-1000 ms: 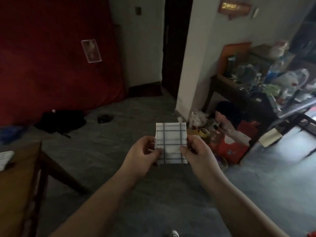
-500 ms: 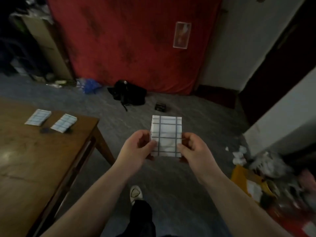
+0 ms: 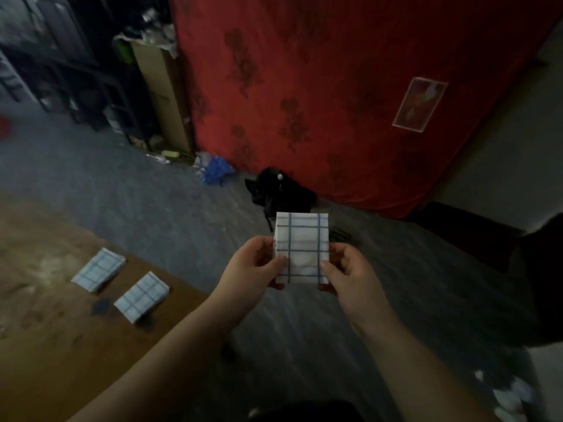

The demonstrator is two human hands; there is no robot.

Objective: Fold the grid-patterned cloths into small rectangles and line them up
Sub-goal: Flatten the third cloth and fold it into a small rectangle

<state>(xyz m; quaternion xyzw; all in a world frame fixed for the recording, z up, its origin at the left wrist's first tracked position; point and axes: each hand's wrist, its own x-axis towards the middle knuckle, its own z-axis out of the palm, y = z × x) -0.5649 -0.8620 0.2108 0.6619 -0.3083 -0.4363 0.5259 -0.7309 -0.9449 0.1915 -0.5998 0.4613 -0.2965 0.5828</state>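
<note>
A white cloth with a dark grid (image 3: 302, 245), folded into a small rectangle, is held upright in the air above the floor. My left hand (image 3: 255, 266) pinches its lower left edge and my right hand (image 3: 347, 269) pinches its lower right edge. Two more folded grid cloths lie side by side on the wooden table (image 3: 45, 330) at the left: the farther one (image 3: 98, 269) and the nearer one (image 3: 141, 296). Both sit close to the table's right edge.
A small dark object (image 3: 100, 306) lies on the table between the two folded cloths. A black bag (image 3: 280, 193) and a blue bag (image 3: 216, 170) lie on the grey floor before a red mattress (image 3: 335, 86). Cardboard box (image 3: 161, 86) and shelves stand back left.
My view has swung left, bringing the table and its two folded cloths closer to centre. Both hands keep the same pinch on the folded cloth.
</note>
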